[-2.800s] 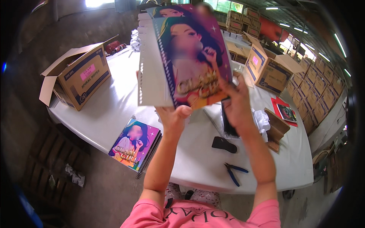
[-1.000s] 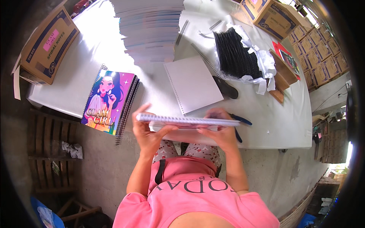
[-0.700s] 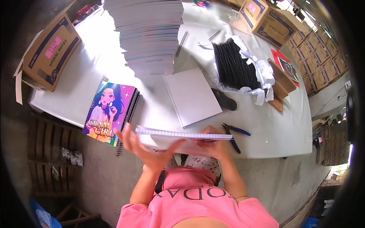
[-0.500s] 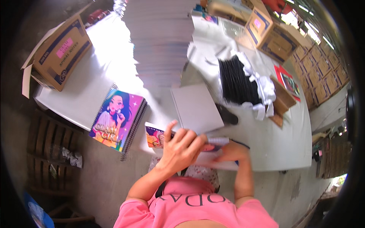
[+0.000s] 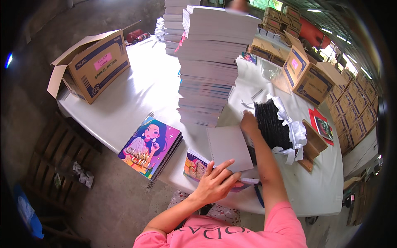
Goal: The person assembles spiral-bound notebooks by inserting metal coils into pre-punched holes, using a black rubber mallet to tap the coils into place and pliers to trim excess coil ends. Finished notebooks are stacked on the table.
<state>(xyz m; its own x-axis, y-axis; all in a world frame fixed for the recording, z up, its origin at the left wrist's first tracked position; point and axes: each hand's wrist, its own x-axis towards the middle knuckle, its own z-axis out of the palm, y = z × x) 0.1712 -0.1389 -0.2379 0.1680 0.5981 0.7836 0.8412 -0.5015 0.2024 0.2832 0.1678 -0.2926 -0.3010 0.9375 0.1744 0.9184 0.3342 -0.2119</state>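
Note:
My left hand (image 5: 219, 180) lies with its fingers stretched out over an unbound notebook (image 5: 193, 166) with a colourful cover, at the table's near edge. Punched holes run along the notebook's far edge, and the hand hides its middle. My right hand (image 5: 249, 122) reaches forward to the left side of a bundle of black spiral binding coils (image 5: 269, 126). Its fingers are small and partly hidden, so their grip cannot be made out. White paper wraps the coils' right side. Between the hands is a plain grey-white board or sheet block (image 5: 230, 146).
Bound spiral notebooks (image 5: 151, 146) lie at the left table edge. A tall stack of page blocks (image 5: 206, 70) rises at the centre back. Open cartons stand left (image 5: 97, 68) and right (image 5: 310, 76). A brown cardboard piece (image 5: 312, 144) sits beside the coils.
My right hand has left the notebook and moved forward to the black coils. My left hand stays on the notebook. The whole view has shifted, bringing more of the far side into sight.

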